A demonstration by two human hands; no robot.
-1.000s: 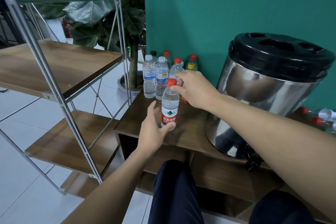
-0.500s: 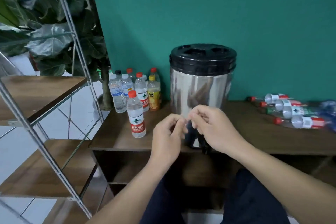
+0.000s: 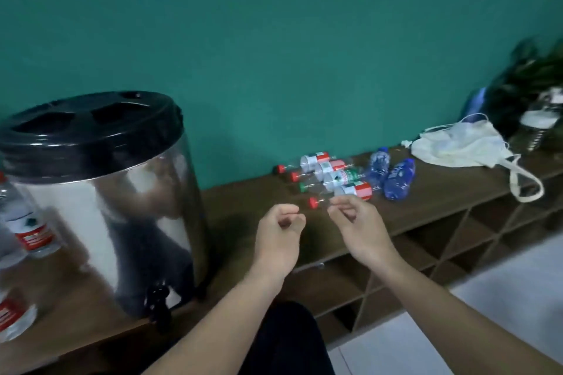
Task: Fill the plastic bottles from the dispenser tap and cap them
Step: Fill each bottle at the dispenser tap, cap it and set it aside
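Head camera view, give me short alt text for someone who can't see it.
Two bare hands, left and right, hover empty with fingers curled before a wooden counter, near empty bottles lying on their sides. A steel dispenser with a black tap stands at left.

A long brown wooden bench [image 3: 432,201] runs along the green wall, and it has open cubby holes under its top. A big shiny metal water dispenser [image 3: 122,201] with a black lid stands on its left part, with two standing bottles with red labels [image 3: 30,228] just beside it at the left edge. Farther right, a bunch of empty plastic bottles [image 3: 338,176] lies on its side, next to two blue bottles [image 3: 393,176], and a white cloth bag [image 3: 463,146] lies near the far right end.
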